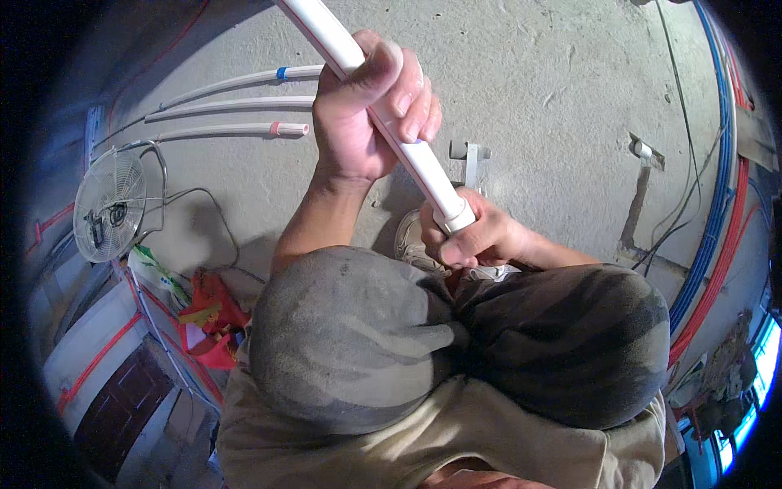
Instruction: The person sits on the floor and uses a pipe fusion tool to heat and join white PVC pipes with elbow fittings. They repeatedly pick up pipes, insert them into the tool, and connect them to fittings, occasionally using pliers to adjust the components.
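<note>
A white plastic pipe (pixel 429 174) with a thin reddish stripe slants from the top edge down between my knees. My left hand (pixel 356 114) is closed around its middle, fingers curled over the far side. At the pipe's lower end sits a wider white pipe fitting (pixel 456 218), and my right hand (pixel 486 234) grips it with the thumb across the near side. My fingers hide part of the fitting. Whether the pipe is seated fully inside it I cannot tell.
Several white pipes (pixel 236 104) lie on the concrete floor (pixel 529 65) at the left, beside a metal fan (pixel 112 205). Red bags (pixel 213 314) are below it. A pipe stub (pixel 642 150) pokes from a floor recess. Blue conduits (pixel 717 179) and red conduits (pixel 721 269) run along the right.
</note>
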Motion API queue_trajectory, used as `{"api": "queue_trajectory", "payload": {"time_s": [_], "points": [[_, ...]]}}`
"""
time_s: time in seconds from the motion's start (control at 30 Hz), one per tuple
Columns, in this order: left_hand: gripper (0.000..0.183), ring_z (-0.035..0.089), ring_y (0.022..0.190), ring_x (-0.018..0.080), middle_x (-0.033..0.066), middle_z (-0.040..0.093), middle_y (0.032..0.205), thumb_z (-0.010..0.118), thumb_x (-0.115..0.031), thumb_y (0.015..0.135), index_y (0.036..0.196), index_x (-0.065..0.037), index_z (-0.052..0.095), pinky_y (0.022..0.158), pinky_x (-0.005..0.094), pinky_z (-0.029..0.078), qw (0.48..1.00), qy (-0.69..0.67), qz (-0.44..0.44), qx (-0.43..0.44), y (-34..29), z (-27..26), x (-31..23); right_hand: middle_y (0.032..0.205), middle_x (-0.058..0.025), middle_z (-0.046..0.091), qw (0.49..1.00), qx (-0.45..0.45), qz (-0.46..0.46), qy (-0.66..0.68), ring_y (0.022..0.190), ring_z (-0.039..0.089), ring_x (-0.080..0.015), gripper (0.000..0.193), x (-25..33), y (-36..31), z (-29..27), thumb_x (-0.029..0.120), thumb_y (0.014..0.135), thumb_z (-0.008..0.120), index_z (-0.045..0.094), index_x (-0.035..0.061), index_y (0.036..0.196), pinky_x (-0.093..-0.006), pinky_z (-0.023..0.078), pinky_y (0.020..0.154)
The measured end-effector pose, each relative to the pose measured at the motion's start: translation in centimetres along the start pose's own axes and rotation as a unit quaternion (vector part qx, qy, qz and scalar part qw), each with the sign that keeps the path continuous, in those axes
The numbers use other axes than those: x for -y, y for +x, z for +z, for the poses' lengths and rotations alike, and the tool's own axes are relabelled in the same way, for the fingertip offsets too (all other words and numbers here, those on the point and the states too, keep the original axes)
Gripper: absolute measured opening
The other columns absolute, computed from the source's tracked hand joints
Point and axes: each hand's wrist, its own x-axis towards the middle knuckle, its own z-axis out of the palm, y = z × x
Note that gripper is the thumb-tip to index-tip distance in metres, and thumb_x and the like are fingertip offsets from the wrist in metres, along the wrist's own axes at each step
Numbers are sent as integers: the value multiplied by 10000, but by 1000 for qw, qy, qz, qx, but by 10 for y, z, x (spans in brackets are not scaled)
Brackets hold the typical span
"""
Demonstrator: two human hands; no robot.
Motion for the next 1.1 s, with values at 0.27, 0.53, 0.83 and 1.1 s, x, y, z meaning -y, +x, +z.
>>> {"api": "queue_trajectory", "payload": {"time_s": [0.27, 0.53, 0.83, 1.1], "points": [[406, 494, 460, 136, -2, 482, 599, 752, -282, 971, 711, -128, 481, 441, 307, 417, 953, 60, -33, -294, -4, 25, 19, 718, 12, 603, 936, -235, -122, -234, 628, 557, -86, 314, -25, 6, 3, 248, 865, 854, 623, 39, 902, -285, 458, 561], [440, 464, 442, 131, -15, 435, 572, 694, -307, 1009, 688, -137, 447, 440, 304, 382, 942, 125, 18, -310, -7, 38, 38, 720, 10, 603, 943, -267, -111, -166, 632, 552, -68, 293, -34, -8, 1, 210, 852, 863, 623, 43, 862, -272, 446, 557], [420, 468, 414, 125, -5, 442, 542, 753, -244, 960, 679, -114, 469, 402, 290, 379, 938, 134, 24, -319, -2, 48, 40, 750, 7, 614, 943, -269, -123, -153, 665, 556, -75, 280, -39, -11, -5, 193, 841, 861, 642, 30, 901, -281, 458, 582], [259, 395, 458, 95, -21, 412, 619, 638, -171, 1031, 865, -166, 439, 422, 268, 366, 976, 71, 79, -191, -18, 45, 31, 814, -75, 663, 906, -201, -200, -313, 759, 623, -127, 269, -24, -2, -8, 175, 828, 835, 658, 14, 950, -323, 513, 673]]}}
